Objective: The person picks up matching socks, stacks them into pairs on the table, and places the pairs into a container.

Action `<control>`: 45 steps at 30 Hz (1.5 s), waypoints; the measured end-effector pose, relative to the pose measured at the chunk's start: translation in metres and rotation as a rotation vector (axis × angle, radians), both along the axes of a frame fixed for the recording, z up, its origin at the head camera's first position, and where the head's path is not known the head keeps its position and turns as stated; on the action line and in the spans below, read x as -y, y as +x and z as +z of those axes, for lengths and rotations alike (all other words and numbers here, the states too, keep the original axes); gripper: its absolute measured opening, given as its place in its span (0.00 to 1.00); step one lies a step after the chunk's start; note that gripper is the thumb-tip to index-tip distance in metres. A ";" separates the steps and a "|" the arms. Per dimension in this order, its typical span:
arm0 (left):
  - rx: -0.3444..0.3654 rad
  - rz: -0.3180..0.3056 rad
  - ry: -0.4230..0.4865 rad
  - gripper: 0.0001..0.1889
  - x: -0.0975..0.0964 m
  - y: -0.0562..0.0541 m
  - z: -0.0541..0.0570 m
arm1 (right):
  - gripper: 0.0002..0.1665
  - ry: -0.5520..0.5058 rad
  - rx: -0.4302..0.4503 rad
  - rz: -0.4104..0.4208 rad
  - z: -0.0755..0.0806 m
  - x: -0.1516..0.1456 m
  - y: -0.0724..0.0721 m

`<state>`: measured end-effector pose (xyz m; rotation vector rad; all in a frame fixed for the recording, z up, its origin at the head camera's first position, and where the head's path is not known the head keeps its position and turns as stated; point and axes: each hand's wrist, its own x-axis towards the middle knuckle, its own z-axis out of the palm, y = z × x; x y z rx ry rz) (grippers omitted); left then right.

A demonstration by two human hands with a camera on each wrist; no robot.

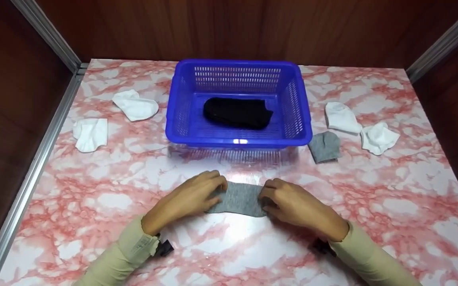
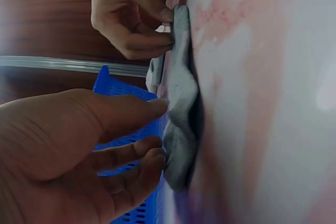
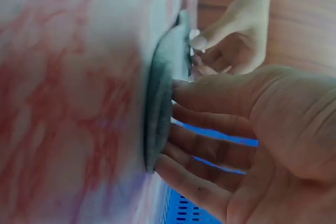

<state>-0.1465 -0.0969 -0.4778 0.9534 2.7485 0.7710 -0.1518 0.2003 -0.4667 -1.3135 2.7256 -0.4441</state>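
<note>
A grey sock (image 1: 240,200) lies flat on the table, stretched crosswise between two hands. At its left end, the left hand (image 1: 197,194) touches it with thumb and fingertips; a gap stands between thumb and fingers, and the cloth is rumpled there in the left wrist view. The right hand (image 1: 292,200) rests its fingertips on the other end. In the right wrist view its fingers (image 3: 210,145) reach fairly straight to the sock's edge, the thumb apart from them. Behind the sock is a blue plastic basket (image 1: 239,142) with a black sock (image 1: 237,113) inside.
Another grey sock (image 1: 325,147) lies by the basket's right front corner. Two white socks, one nearer (image 1: 342,117) and one farther right (image 1: 379,138), lie beyond it. On the left are two more white socks (image 1: 135,105). Wooden panels (image 1: 245,31) enclose the marbled table.
</note>
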 end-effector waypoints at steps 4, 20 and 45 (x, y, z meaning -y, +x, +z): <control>-0.027 -0.012 -0.032 0.14 -0.003 0.002 -0.003 | 0.11 0.007 0.004 -0.040 -0.001 -0.004 -0.004; 0.045 -0.001 -0.025 0.28 -0.010 0.008 -0.006 | 0.12 0.037 0.018 -0.047 0.005 -0.016 -0.015; -0.113 0.032 -0.005 0.25 -0.004 0.000 0.020 | 0.08 -0.029 -0.050 -0.069 0.024 -0.028 -0.020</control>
